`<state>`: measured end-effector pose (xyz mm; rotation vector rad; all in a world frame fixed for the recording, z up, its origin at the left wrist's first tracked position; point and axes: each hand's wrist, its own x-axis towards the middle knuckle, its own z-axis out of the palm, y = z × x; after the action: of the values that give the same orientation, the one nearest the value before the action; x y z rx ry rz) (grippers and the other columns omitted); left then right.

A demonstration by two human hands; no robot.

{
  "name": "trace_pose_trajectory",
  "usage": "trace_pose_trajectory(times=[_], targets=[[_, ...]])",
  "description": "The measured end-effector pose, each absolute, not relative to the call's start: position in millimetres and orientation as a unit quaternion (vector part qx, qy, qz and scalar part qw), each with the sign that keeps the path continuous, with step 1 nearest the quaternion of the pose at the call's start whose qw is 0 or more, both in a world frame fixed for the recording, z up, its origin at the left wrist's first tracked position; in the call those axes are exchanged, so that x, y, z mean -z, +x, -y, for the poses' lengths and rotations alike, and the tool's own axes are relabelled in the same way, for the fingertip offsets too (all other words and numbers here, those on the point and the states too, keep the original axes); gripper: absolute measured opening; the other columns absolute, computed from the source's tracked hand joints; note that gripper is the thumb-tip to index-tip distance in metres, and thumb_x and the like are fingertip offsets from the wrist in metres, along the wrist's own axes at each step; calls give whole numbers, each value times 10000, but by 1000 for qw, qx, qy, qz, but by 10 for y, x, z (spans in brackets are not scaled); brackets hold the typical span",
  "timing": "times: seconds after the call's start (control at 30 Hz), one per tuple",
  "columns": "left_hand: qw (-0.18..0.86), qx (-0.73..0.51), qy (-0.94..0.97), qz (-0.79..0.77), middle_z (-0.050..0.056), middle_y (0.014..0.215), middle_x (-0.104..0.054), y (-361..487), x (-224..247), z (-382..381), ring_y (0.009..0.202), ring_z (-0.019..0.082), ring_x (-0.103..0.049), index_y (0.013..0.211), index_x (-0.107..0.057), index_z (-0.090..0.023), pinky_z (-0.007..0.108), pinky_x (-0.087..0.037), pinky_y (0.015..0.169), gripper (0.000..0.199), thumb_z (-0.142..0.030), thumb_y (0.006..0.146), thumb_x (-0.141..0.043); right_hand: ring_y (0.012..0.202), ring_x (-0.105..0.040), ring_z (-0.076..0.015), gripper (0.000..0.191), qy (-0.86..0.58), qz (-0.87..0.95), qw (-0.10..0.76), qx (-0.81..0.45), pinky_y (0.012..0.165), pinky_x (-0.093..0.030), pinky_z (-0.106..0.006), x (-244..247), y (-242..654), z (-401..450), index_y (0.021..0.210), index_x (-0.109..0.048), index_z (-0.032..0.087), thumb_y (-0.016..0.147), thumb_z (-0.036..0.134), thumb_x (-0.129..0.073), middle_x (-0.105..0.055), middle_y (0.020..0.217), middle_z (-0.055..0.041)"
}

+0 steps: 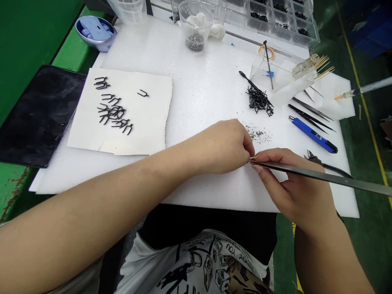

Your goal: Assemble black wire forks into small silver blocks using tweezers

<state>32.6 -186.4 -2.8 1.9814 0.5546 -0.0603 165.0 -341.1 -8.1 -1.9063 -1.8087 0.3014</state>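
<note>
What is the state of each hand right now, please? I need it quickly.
Left hand: closed, fingers pinching a tiny pale piece, too small to identify.
Right hand: closed, holding long dark metal tweezers.

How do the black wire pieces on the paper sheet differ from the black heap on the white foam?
The black wire pieces lie spread out, mostly separate, on the paper sheet, while the black heap is tightly tangled together. The pieces sit far left; the heap sits right, beside a clear acrylic block. Both are thin, black and forked.
</note>
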Motion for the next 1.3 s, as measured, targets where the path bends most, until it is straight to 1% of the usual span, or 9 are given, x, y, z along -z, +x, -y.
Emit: trace_pose_trajectory(times=[0.1,0.23,0.4,0.53,0.67,0.8,0.93,1.1,1.3], targets=[[515,26,824,-234,5,747,-734,329,27,1863,678,158,-646,830,-797,-234,266,-476,604,262,-145,746,-565,823,-694,-187,164,-703,644,272,-132,706,-547,-326,87,1636,3438,1018,-640,233,870,164,-650,-721,932,-10],[512,18,826,-235,-2,860,-752,324,42,1862,743,160,-662,848,-797,-232,270,-501,664,251,-158,756,-575,878,-702,-230,162,-719,576,357,-155,773,-565,-386,59,1656,3495,986,-670,244,834,195,-698,-730,958,-35],[503,-5,830,-239,-22,949,-756,306,85,1889,831,162,-670,884,-795,-243,256,-514,701,279,-154,760,-561,875,-711,-264,181,-743,511,422,-94,811,-562,-469,1,1827,3498,1009,-718,245,829,232,-718,-739,957,-64],[503,-1,831,-236,-19,976,-755,287,83,1889,860,172,-668,896,-790,-252,261,-515,694,295,-176,767,-536,811,-729,-256,165,-742,475,468,-61,711,-595,-409,47,2016,3406,931,-761,242,773,196,-776,-754,891,-73],[499,14,834,-235,-6,1025,-741,267,52,1885,854,175,-662,934,-778,-248,272,-520,705,326,-169,764,-511,731,-720,-214,170,-738,423,516,-95,658,-614,-359,193,2152,3305,879,-716,229,736,227,-808,-732,810,-35],[464,-11,856,-226,15,1119,-691,239,45,1922,821,158,-645,1033,-743,-238,265,-517,709,370,-138,772,-500,704,-706,-194,135,-768,408,485,-88,680,-636,-373,338,2207,3261,843,-694,214,752,254,-785,-712,777,-18],[450,-8,868,-209,40,1143,-644,232,42,1957,682,117,-608,1110,-710,-223,263,-520,679,386,-140,765,-558,682,-711,-197,164,-766,389,506,-85,668,-641,-374,405,2207,3254,818,-666,210,730,265,-793,-719,766,-17],[428,10,879,-211,23,1083,-640,260,40,1957,663,108,-602,1036,-736,-229,267,-509,648,293,-171,806,-565,682,-710,-189,123,-777,414,473,-45,701,-638,-381,410,2154,3241,805,-670,211,737,238,-769,-717,776,-10],[417,-11,883,-214,33,1073,-651,242,68,1976,654,115,-604,984,-739,-216,294,-517,666,245,-200,827,-550,637,-689,-175,103,-780,429,455,-17,646,-632,-352,403,2146,3222,803,-666,216,751,243,-751,-704,743,2]])
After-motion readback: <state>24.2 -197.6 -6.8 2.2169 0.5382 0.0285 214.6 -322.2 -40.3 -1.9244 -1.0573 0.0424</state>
